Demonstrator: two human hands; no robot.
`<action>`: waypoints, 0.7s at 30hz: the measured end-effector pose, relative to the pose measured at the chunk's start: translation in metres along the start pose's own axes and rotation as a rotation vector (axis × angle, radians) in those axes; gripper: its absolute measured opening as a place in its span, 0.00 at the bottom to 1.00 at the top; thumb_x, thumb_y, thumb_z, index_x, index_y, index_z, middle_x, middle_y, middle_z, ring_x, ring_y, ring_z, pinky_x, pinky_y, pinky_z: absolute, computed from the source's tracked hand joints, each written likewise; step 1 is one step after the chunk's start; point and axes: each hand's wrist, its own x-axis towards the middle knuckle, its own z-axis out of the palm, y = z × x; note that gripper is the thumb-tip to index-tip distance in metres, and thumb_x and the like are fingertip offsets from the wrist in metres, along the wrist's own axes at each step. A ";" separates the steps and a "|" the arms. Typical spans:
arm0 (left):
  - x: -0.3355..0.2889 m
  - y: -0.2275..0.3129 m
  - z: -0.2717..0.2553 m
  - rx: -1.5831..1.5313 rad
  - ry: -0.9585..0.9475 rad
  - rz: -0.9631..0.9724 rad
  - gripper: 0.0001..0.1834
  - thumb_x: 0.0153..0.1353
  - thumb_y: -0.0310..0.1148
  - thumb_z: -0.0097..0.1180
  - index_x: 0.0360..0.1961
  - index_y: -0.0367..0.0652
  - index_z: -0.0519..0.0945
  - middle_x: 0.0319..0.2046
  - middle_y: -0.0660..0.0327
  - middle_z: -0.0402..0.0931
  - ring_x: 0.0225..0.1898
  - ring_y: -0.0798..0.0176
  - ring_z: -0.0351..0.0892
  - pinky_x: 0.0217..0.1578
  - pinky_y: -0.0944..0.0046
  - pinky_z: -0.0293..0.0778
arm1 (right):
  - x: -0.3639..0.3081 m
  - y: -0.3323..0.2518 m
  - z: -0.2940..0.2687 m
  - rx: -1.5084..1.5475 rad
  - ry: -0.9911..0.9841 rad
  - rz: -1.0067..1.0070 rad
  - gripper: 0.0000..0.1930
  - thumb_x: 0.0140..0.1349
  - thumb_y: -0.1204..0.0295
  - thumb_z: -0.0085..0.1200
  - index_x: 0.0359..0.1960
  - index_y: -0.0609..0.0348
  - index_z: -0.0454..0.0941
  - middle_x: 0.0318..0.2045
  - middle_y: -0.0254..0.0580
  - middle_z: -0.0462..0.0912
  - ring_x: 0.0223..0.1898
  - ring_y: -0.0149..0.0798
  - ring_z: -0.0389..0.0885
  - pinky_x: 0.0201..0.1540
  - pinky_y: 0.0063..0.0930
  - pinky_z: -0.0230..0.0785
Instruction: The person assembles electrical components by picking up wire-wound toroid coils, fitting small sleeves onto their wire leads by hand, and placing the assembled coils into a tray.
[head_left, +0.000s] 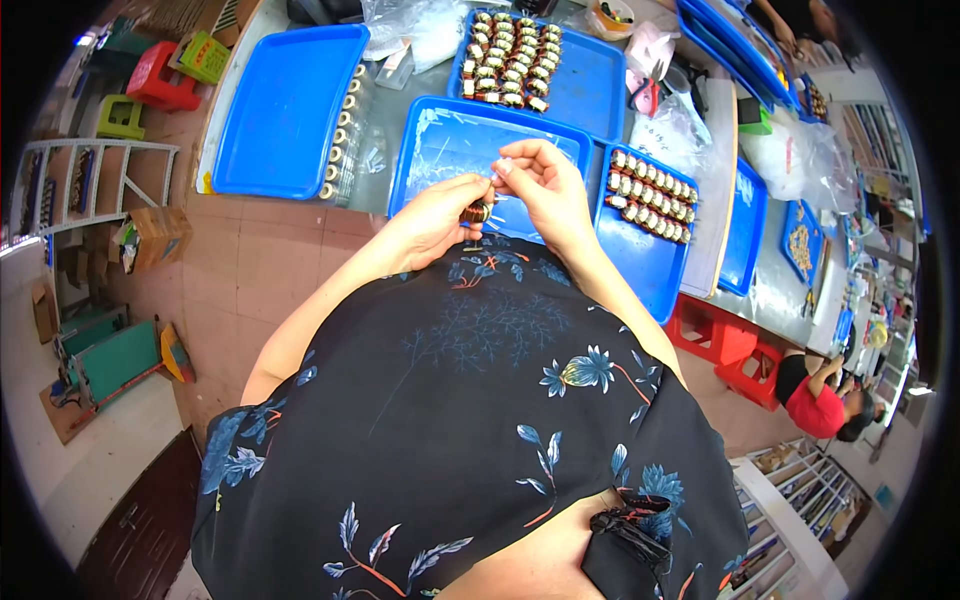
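My left hand [436, 222] is closed round a copper-wound ring coil [477, 212], held close to my body at the near edge of the work table. My right hand [548, 190] meets it there, thumb and forefinger pinched near the coil; what they grip is too small to make out. Just beyond both hands lies a blue tray [402, 165] with thin whitish pieces scattered over its bottom. Behind it, another blue tray [595, 85] bears rows of wound coils [510, 58]. To the right, a third blue tray [640, 270] holds more wound coils [652, 195] in rows.
At the left a blue tray [290, 110] lies over a stack edged with pale rings [335, 155]. Plastic bags [675, 130] and red-handled scissors [648, 92] lie at the back right. Red stools [710, 330] stand below the table; a person in red [815, 408] sits farther right.
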 end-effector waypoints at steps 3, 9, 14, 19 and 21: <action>-0.001 -0.001 -0.001 -0.012 0.000 -0.005 0.09 0.70 0.39 0.47 0.39 0.48 0.75 0.39 0.67 0.75 0.34 0.73 0.69 0.36 0.68 0.65 | 0.000 0.000 -0.001 -0.016 -0.017 0.002 0.10 0.63 0.76 0.56 0.43 0.66 0.74 0.33 0.40 0.80 0.36 0.29 0.81 0.40 0.24 0.77; 0.000 -0.004 -0.003 -0.029 -0.010 -0.044 0.09 0.69 0.38 0.47 0.39 0.47 0.75 0.39 0.66 0.75 0.33 0.74 0.69 0.36 0.68 0.65 | 0.001 0.004 -0.012 -0.027 -0.130 -0.003 0.09 0.63 0.75 0.56 0.43 0.64 0.74 0.36 0.38 0.80 0.38 0.29 0.80 0.44 0.24 0.75; -0.002 -0.004 -0.001 -0.030 0.041 -0.094 0.09 0.69 0.37 0.46 0.36 0.47 0.76 0.38 0.67 0.75 0.32 0.74 0.68 0.35 0.69 0.66 | 0.004 0.003 -0.016 -0.089 -0.217 -0.003 0.08 0.63 0.77 0.56 0.42 0.63 0.75 0.36 0.36 0.80 0.39 0.28 0.79 0.45 0.23 0.74; -0.003 -0.009 -0.004 -0.032 0.008 -0.053 0.09 0.68 0.37 0.47 0.38 0.45 0.76 0.37 0.67 0.74 0.32 0.73 0.67 0.35 0.69 0.65 | 0.002 0.002 -0.014 -0.248 -0.220 -0.057 0.08 0.62 0.74 0.57 0.40 0.64 0.76 0.35 0.35 0.81 0.38 0.27 0.80 0.42 0.22 0.74; -0.003 -0.009 -0.006 0.031 -0.008 -0.007 0.08 0.66 0.37 0.50 0.39 0.44 0.76 0.39 0.66 0.74 0.33 0.72 0.68 0.37 0.69 0.66 | 0.000 -0.003 -0.013 -0.304 -0.203 -0.049 0.07 0.61 0.75 0.58 0.39 0.63 0.77 0.36 0.35 0.81 0.38 0.26 0.79 0.43 0.21 0.73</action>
